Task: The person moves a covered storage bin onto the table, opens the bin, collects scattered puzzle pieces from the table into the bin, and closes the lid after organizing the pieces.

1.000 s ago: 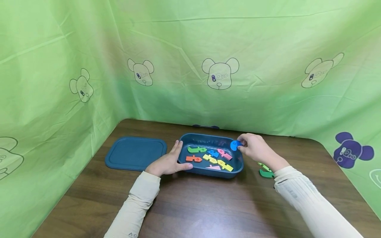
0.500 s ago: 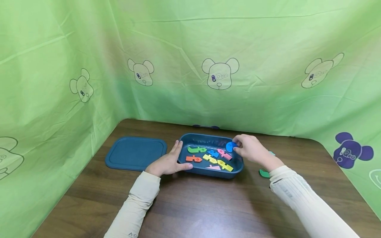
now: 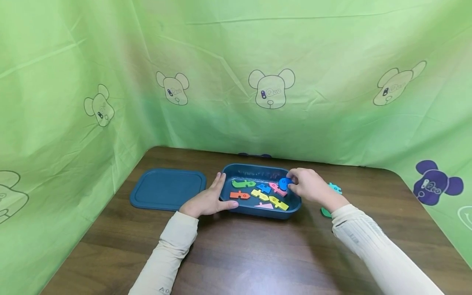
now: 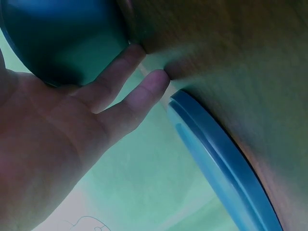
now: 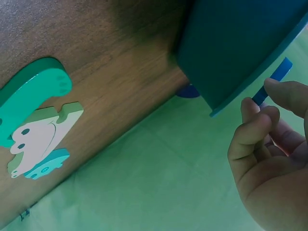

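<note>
In the head view a dark blue box (image 3: 254,213) stands on the table with several coloured puzzle pieces in it, among them a green piece (image 3: 243,184), an orange piece (image 3: 239,195) and a yellow piece (image 3: 278,203). My left hand (image 3: 208,200) rests against the box's left end, thumb over the near rim and fingers straight. At the right end, my right hand (image 3: 309,184) pinches a round blue puzzle piece (image 3: 284,183) over the inside of the box. The right wrist view shows this blue piece (image 5: 273,82) edge-on between thumb and fingers.
A flat blue lid (image 3: 167,188) lies left of the box. Right of it, partly behind the right forearm, are a turquoise piece (image 3: 334,188) and a green piece (image 3: 326,212); a pale piece with a frog-like face (image 5: 45,134) lies beside them. A green cloth (image 3: 221,123) hangs behind the table.
My right hand has moved left and a little down with the round blue piece, further into the box. The turquoise piece has come into sight behind my wrist. My left hand has stayed put.
</note>
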Available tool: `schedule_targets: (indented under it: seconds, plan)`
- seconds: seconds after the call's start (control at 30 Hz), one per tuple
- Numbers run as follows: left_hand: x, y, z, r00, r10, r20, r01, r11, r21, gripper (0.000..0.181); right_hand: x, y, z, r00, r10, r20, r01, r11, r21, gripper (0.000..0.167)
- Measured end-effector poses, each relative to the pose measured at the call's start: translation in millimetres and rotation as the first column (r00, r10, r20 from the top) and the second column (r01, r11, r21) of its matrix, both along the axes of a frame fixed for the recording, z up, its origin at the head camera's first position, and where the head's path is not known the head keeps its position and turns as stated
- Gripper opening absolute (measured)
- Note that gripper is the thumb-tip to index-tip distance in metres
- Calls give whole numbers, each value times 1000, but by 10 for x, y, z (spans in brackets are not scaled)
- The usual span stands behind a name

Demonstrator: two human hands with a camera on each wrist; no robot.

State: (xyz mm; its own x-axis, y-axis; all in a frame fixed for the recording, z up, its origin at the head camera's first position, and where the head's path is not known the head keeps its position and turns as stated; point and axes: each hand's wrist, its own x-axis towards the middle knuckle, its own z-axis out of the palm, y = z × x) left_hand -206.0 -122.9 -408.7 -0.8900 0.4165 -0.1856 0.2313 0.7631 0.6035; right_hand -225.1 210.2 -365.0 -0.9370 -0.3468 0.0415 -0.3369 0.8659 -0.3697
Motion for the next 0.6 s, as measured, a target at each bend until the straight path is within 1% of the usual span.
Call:
schedule_targets:
  seconds: [0.27, 0.6]
  plan:
    - [-6, 0, 7, 1000, 0, 1, 0, 1000, -2, 110, 2, -21, -25, 999, 26, -26, -25, 999, 39, 26]
    - [-20, -3, 1, 1000, -6, -1, 6, 1000, -5, 111, 10, -36, -58, 998, 51, -44, -46, 993, 108, 28]
